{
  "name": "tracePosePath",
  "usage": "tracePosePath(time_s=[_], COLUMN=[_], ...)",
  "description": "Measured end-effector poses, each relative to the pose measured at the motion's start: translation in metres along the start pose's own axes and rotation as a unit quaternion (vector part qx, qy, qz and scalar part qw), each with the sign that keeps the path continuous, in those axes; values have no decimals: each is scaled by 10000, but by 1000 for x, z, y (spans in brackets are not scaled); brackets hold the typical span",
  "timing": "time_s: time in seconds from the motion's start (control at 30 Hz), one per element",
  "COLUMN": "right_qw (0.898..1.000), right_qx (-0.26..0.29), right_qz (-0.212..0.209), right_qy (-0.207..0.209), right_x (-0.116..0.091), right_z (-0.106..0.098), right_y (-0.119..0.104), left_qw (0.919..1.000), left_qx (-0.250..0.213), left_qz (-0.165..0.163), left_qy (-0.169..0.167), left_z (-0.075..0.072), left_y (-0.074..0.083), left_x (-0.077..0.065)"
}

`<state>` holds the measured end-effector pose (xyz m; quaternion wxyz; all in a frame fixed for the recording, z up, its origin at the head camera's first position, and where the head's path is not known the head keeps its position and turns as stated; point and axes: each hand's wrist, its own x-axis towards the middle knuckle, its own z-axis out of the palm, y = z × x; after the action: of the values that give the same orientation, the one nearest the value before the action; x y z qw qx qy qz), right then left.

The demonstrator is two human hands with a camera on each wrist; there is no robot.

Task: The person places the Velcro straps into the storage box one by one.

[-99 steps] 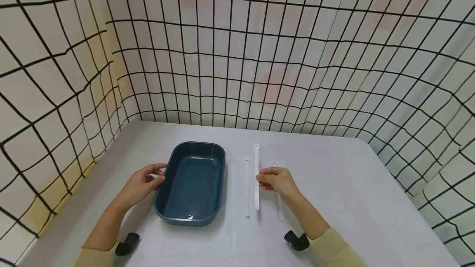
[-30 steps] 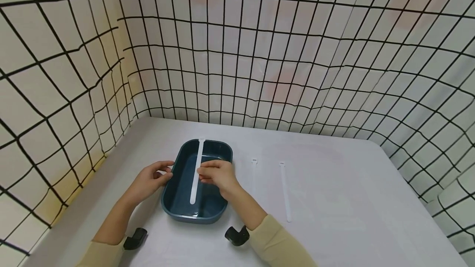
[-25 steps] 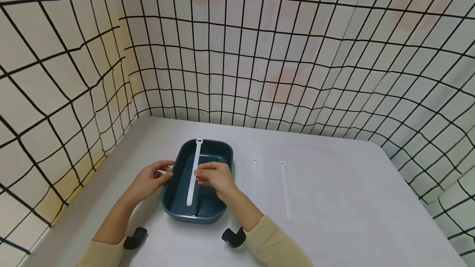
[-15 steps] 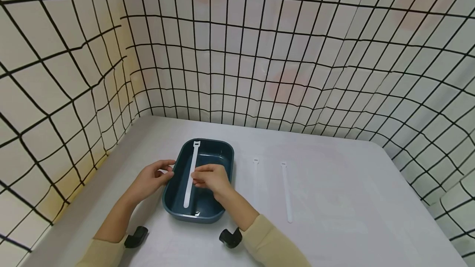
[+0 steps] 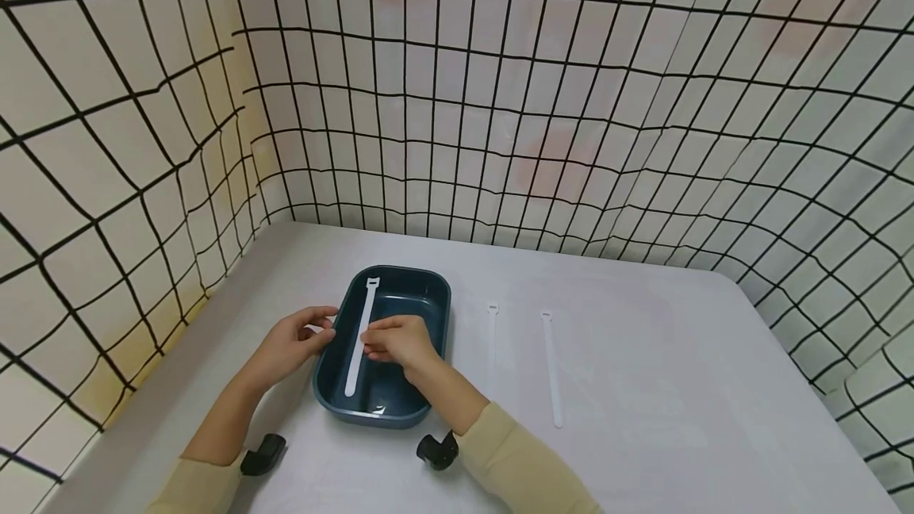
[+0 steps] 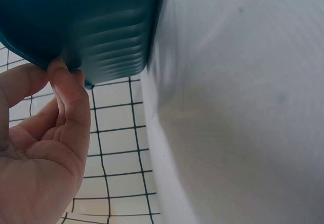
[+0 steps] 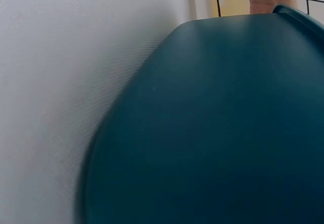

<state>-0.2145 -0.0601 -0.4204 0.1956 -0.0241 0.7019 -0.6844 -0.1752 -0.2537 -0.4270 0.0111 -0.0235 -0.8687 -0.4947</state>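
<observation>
A dark blue-green tray (image 5: 385,420) with rounded corners stands left of the table's middle. My left hand (image 5: 289,346) holds its left rim, and in the left wrist view the curled fingers (image 6: 71,95) meet the rim from outside. Inside the tray, my right hand (image 5: 402,342) pinches a flat white cable tie (image 5: 355,371) with a slotted head. That tie lies lengthwise near the tray's left wall; whether it touches the floor I cannot tell. Seen from the right wrist, the tray's outer wall (image 7: 202,122) fills the view and hides the right hand.
Two more white cable ties lie on the table right of the tray, one nearer (image 5: 493,339) and one farther (image 5: 553,371). A black wire grid (image 5: 457,117) rises behind and at both sides of the white table (image 5: 678,387).
My right hand has carried a cable tie from the table leftward over the tray, then lower and further left inside it. The left hand has stayed at the rim.
</observation>
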Motion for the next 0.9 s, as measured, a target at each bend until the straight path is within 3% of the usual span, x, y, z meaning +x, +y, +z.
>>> tracePosePath(time_s=[0.57, 0.9], right_qw=[9985, 9972], right_qx=[108, -101], right_qz=[510, 702], right_qy=[143, 241], right_x=[10, 12], right_z=[10, 17], right_y=[0, 3], left_qw=[10000, 10000], left_qx=[-31, -63], left_qz=[44, -2], left_qy=[-1, -38], left_z=[-1, -2], left_y=[3, 3], left_x=[-2, -2])
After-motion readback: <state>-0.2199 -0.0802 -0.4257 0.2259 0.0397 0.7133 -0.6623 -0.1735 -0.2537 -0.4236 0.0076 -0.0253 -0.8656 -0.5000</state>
